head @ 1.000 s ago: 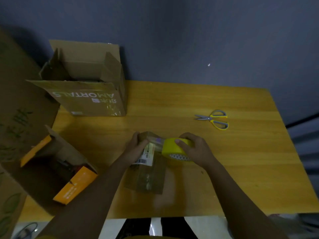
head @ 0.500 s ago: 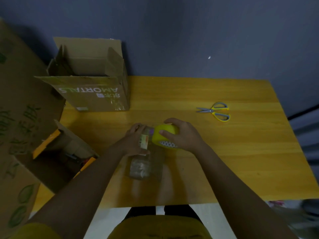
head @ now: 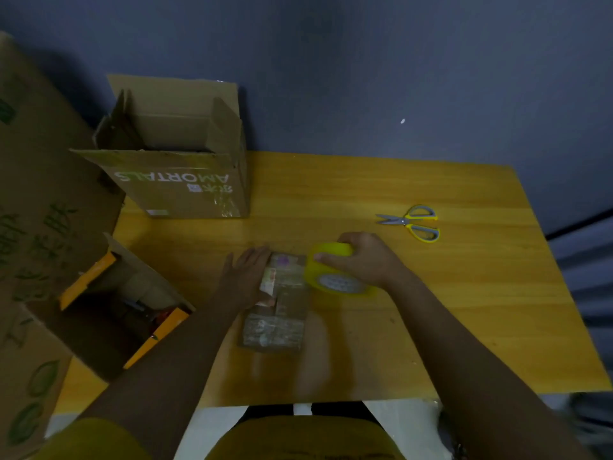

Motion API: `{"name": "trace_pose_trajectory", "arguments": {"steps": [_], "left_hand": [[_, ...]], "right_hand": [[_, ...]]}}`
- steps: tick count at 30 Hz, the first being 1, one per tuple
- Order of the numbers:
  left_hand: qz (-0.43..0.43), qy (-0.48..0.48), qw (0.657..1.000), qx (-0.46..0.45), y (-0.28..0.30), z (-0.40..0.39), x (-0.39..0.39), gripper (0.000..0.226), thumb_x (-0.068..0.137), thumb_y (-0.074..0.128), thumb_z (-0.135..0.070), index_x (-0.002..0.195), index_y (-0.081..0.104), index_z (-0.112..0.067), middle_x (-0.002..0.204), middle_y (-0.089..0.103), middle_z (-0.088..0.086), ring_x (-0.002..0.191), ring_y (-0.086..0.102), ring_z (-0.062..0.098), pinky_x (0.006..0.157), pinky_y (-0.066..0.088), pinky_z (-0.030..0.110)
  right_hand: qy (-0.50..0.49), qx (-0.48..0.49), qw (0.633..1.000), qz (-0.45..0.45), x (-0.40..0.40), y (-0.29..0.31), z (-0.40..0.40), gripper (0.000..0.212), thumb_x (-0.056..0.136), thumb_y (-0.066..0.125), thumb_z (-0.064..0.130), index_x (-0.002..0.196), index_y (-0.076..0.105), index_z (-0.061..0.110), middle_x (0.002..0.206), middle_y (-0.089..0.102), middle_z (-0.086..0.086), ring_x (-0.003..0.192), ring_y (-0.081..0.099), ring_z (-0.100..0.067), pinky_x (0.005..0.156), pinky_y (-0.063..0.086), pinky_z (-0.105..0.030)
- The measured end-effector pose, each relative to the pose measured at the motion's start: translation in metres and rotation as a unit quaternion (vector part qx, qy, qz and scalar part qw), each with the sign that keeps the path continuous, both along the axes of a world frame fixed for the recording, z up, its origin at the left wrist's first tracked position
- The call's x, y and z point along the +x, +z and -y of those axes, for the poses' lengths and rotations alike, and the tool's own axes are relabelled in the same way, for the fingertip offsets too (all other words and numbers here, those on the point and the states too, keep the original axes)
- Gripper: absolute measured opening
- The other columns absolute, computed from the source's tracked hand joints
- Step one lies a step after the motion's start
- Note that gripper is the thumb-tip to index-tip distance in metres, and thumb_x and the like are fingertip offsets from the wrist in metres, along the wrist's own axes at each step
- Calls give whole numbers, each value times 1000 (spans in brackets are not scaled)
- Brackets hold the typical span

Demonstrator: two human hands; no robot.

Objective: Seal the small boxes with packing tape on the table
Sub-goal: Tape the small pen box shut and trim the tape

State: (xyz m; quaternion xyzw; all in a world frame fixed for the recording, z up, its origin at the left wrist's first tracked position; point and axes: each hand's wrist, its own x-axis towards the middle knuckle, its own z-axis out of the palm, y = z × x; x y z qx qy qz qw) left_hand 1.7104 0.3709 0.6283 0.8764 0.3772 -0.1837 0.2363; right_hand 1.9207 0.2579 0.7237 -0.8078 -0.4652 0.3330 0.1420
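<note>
A small brown cardboard box [head: 277, 313] with labels and glossy tape on top lies near the front middle of the wooden table [head: 431, 293]. My left hand [head: 245, 277] lies flat against the box's left far side, fingers together and stretched out. My right hand [head: 361, 260] grips a yellow roll of packing tape [head: 331, 270] that stands against the box's far right corner. I cannot make out a tape strip running from the roll to the box.
Yellow-handled scissors [head: 414, 222] lie at the right back of the table. A large open carton [head: 179, 167] stands at the back left. An open orange-flapped box [head: 112, 307] with items inside and big cardboard sheets [head: 30, 200] stand at the left.
My right hand has moved the tape roll to the right, off the box's far end to its right corner. My left hand has flattened against the box's left side.
</note>
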Motion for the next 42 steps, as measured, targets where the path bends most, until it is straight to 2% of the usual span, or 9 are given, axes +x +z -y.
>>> {"name": "trace_pose_trajectory", "arguments": {"steps": [3,5,8,17,24,33,37,42], "left_hand": [[7,2,1000,-18,-1,-1,-1,114,74,76,-47,153,-1,-20,161,0,-5,148,-2,19,117,-2,54],[7,-2,1000,-20,-1,0,2,115,75,76,-47,153,-3,-21,161,-1,-7,148,-2,18,117,-2,54],[6,3,1000,-23,-1,1,4,115,75,76,-47,153,-4,-22,161,-3,-8,149,-2,18,117,-2,56],[10,13,999,-39,4,2,3,115,74,77,-44,153,-4,-23,161,-6,-9,149,-2,20,116,-2,56],[-4,12,999,-45,5,2,4,115,76,77,-43,153,-6,-23,161,-9,-8,149,-3,21,117,0,56],[-8,5,999,-46,2,1,3,116,77,75,-44,153,-9,-23,161,-12,-8,149,-4,22,117,3,55],[-44,-15,998,-37,2,2,5,113,81,70,-47,152,-15,-21,159,-20,-6,148,-12,22,116,-1,53],[-99,-36,994,6,8,13,14,100,93,54,-46,149,-22,-13,155,-31,4,143,-28,25,115,-11,51]], "right_hand": [[21,-122,976,181,18,0,12,66,78,58,72,115,66,18,117,64,-10,113,57,-28,85,46,-34],[25,-163,962,217,21,-11,21,66,80,52,73,114,66,19,119,62,-11,113,58,-29,87,47,-34],[6,-172,962,212,22,-26,25,66,87,44,71,116,66,16,119,61,-13,112,59,-30,87,47,-35],[8,-210,948,238,16,-40,20,65,89,43,70,115,62,13,117,61,-9,109,61,-28,81,47,-33],[19,-219,939,264,7,-47,19,60,93,41,63,122,58,14,125,59,-8,117,57,-28,89,44,-35],[34,-227,937,262,6,-48,13,52,97,41,54,125,57,14,128,58,-8,119,56,-27,91,42,-33],[53,-241,931,267,3,-52,8,44,99,38,45,127,55,15,128,57,-6,119,55,-26,91,39,-33],[73,-271,921,270,-3,-58,-5,38,100,40,37,128,56,17,128,58,-4,119,56,-27,100,39,-38]]}}
